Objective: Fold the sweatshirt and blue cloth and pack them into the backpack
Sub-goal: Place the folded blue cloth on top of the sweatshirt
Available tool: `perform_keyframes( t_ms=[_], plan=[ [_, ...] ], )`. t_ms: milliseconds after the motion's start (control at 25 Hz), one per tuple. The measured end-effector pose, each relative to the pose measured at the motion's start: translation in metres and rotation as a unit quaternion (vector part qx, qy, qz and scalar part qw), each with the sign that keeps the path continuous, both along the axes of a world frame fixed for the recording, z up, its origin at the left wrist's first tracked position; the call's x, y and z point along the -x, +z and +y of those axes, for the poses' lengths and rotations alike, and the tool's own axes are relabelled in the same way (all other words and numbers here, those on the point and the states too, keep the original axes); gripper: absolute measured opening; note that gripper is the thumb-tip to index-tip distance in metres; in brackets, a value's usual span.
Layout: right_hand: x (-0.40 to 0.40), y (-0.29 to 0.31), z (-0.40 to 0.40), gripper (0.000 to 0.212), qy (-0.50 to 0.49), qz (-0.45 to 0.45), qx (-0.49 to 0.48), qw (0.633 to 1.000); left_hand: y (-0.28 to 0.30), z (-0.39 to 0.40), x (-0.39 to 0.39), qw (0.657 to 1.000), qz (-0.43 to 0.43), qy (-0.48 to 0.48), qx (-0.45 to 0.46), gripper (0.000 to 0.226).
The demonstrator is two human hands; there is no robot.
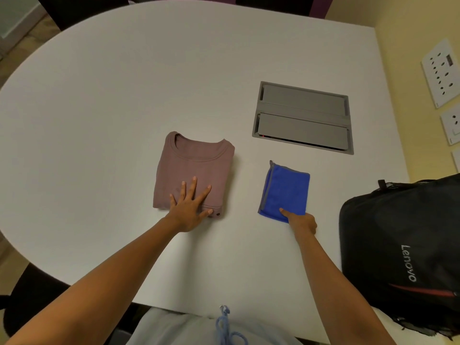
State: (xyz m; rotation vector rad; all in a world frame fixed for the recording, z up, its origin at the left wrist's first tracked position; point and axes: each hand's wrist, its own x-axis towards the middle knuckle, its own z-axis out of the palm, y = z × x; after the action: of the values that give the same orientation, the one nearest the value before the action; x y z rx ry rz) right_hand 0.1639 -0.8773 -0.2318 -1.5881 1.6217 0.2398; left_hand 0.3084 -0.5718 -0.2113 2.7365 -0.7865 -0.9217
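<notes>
On the white table [99, 120], our left hand [190, 207] lay flat, fingers spread, on the near edge of the sweatshirt [196, 168], a mauve crew-neck folded into a neat rectangle. Our right hand [302, 222] pinched the near corner of the cloth [286, 190], bright blue with grey trim, folded small, just right of the sweatshirt. The backpack [398, 245], black with white lettering, sat at the table's right edge.
</notes>
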Motion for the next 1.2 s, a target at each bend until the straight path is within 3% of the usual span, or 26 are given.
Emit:
perform_keyframes(
  t_ms=[120, 280, 400, 600, 800, 1000, 1080, 1200],
  plan=[
    [0.004, 0.001, 0.003, 0.052, -0.015, -0.074, 0.004, 0.997, 0.003, 0.001, -0.002, 1.0, 0.008, -0.005, 0.0, 0.076],
    [0.002, 0.021, 0.017, 0.018, -0.061, -0.294, 0.091, 0.949, 0.006, 0.003, -0.003, 1.0, 0.019, -0.013, 0.003, 0.077],
    [-0.023, 0.051, 0.019, 0.019, -0.026, -0.343, 0.157, 0.926, 0.006, 0.004, -0.003, 1.0, 0.014, -0.015, -0.003, 0.079],
    [-0.077, 0.111, 0.036, 0.016, 0.017, -0.408, 0.162, 0.898, 0.006, 0.006, -0.005, 0.999, 0.021, -0.03, -0.024, 0.091],
    [-0.126, 0.171, 0.087, 0.02, 0.056, -0.491, 0.065, 0.867, 0.007, 0.015, -0.001, 0.998, -0.03, -0.057, 0.009, 0.092],
    [-0.169, 0.182, 0.127, 0.027, 0.058, -0.597, -0.16, 0.784, 0.005, 0.035, 0.013, 0.973, -0.149, -0.074, 0.16, 0.067],
    [-0.177, 0.148, 0.133, 0.03, 0.056, -0.546, -0.238, 0.801, 0.003, 0.043, 0.015, 0.948, -0.193, -0.11, 0.226, 0.052],
    [-0.173, 0.082, 0.132, 0.035, 0.141, -0.329, -0.221, 0.907, 0.002, 0.049, 0.015, 0.926, -0.224, -0.124, 0.277, 0.034]
  ],
)
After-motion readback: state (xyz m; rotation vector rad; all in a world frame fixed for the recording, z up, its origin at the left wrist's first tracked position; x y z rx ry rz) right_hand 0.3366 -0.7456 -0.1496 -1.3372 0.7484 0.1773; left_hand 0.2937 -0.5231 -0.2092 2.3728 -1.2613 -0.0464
